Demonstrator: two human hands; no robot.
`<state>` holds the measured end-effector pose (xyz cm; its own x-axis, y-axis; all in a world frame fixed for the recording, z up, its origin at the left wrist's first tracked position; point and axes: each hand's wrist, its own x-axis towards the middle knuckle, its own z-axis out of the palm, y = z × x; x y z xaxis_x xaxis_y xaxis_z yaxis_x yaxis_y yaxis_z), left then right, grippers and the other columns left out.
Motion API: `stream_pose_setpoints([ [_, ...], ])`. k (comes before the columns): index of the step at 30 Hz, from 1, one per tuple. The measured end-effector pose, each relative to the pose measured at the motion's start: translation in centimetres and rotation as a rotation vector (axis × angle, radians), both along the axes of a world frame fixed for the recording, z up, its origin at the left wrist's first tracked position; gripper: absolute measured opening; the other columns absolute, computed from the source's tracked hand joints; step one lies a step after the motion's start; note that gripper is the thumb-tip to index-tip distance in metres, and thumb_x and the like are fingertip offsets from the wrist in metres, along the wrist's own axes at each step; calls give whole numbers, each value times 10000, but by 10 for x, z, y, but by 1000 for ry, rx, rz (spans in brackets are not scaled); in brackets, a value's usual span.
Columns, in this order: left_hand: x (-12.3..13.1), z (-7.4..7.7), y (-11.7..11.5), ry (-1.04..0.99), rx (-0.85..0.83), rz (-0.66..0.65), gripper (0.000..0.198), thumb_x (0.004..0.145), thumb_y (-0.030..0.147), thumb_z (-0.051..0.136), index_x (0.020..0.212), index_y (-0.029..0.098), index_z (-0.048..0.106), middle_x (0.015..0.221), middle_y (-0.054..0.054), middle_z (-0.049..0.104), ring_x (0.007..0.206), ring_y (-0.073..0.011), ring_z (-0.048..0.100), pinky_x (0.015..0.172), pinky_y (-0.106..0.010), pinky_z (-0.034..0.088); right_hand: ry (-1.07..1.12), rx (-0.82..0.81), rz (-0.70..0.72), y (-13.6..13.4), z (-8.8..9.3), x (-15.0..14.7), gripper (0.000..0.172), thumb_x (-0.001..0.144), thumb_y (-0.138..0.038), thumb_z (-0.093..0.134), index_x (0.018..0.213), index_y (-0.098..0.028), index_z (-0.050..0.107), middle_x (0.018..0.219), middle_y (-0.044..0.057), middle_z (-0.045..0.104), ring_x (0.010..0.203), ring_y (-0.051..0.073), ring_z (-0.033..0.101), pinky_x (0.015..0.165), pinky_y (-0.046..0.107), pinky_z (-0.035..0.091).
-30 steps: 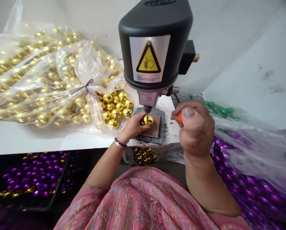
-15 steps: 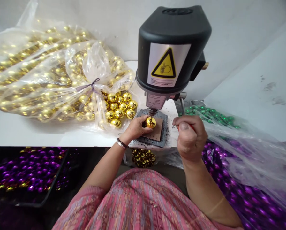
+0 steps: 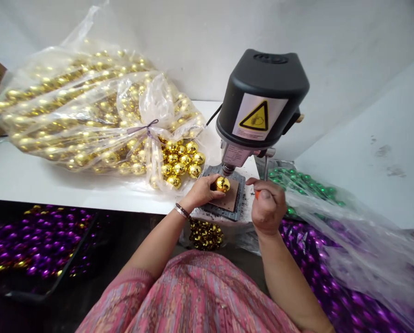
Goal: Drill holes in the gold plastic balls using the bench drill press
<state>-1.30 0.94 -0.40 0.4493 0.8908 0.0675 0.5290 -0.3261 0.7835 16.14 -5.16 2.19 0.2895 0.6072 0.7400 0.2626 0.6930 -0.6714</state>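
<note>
A shiny gold ball (image 3: pixel 222 184) is pinched between the thumb and fingers of my left hand (image 3: pixel 204 190). It rests on a brown board (image 3: pixel 226 200) over the grey base plate (image 3: pixel 240 196) of a black drill press (image 3: pixel 267 95). The chuck (image 3: pixel 228 169) points down just above the ball; whether the bit touches it I cannot tell. My right hand (image 3: pixel 268 206) is closed around the orange-tipped feed lever (image 3: pixel 266 167) at the machine's right side. Loose gold balls (image 3: pixel 185 159) lie to the left of the base.
A large clear bag (image 3: pixel 71 111) of gold balls, tied with purple string, lies on the white table (image 3: pixel 99 185). Dark bits are scattered around the base. Purple balls (image 3: pixel 37 245) fill a container below left. Green balls (image 3: pixel 302 180) and purple balls (image 3: pixel 318 259) in plastic lie right.
The camera view has shifted, so the drill press appears lower and smaller. My left hand still holds the gold ball under the chuck, and my right hand stays on the lever.
</note>
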Motion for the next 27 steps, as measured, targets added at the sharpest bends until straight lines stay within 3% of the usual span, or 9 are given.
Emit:
stream_pose_setpoints([
  [5,4,-1,-3,36,30,54,397,710,267,773,1084,180,671,992,-29,718,897,-209,645,806,-302,484,42,-83,-132,-2,47,-1,321,929,-407,461,738,-190,599,648,-10,555,622,120,575,603,292,457],
  [9,-2,10,-17,83,29,62,427,704,271,785,1096,152,662,977,-55,716,876,-222,655,778,-308,489,132,-211,-60,0,83,0,358,916,-457,480,675,-204,556,574,-26,458,550,101,489,562,289,406],
  [14,-28,22,-45,184,-71,-150,556,702,306,822,1215,173,656,1067,-77,737,919,-231,677,790,-310,508,216,-248,9,-5,96,-5,305,864,-417,549,652,-200,580,556,-29,447,509,92,414,540,304,382],
  [17,-43,23,-49,218,-130,-220,716,680,385,857,1324,182,618,1117,-97,741,910,-235,690,785,-317,528,231,-263,4,-9,97,-8,289,836,-399,569,645,-184,601,568,-23,484,494,81,392,541,310,397],
  [19,-50,21,-41,221,-84,-125,622,776,386,787,1337,182,614,1122,-104,743,897,-228,696,790,-322,537,230,-271,-5,-10,96,-8,291,821,-402,577,638,-178,612,564,-22,490,494,81,403,557,318,415],
  [21,-53,19,-24,231,59,84,397,901,285,640,1283,176,645,1176,-121,728,995,-234,691,877,-339,528,225,-276,-21,-10,94,-6,291,815,-407,581,644,-176,624,570,-19,501,505,88,430,571,327,420],
  [23,-52,20,-4,293,178,313,328,948,175,513,1244,151,652,1236,-149,704,1119,-251,663,972,-365,494,210,-285,-30,-10,90,-3,286,813,-411,579,661,-177,637,584,-14,519,517,98,458,571,333,409],
  [25,-48,22,14,418,150,472,333,976,178,444,1246,110,628,1200,-182,710,1127,-272,666,969,-374,489,185,-300,-40,-11,87,0,283,813,-413,565,672,-180,644,598,-9,532,539,114,493,573,338,397],
  [27,-41,25,26,552,56,476,333,998,248,427,1219,96,624,1144,-192,718,1103,-287,676,931,-368,498,143,-309,-101,-13,84,0,264,811,-380,548,664,-182,641,610,-2,544,569,126,519,569,334,377],
])
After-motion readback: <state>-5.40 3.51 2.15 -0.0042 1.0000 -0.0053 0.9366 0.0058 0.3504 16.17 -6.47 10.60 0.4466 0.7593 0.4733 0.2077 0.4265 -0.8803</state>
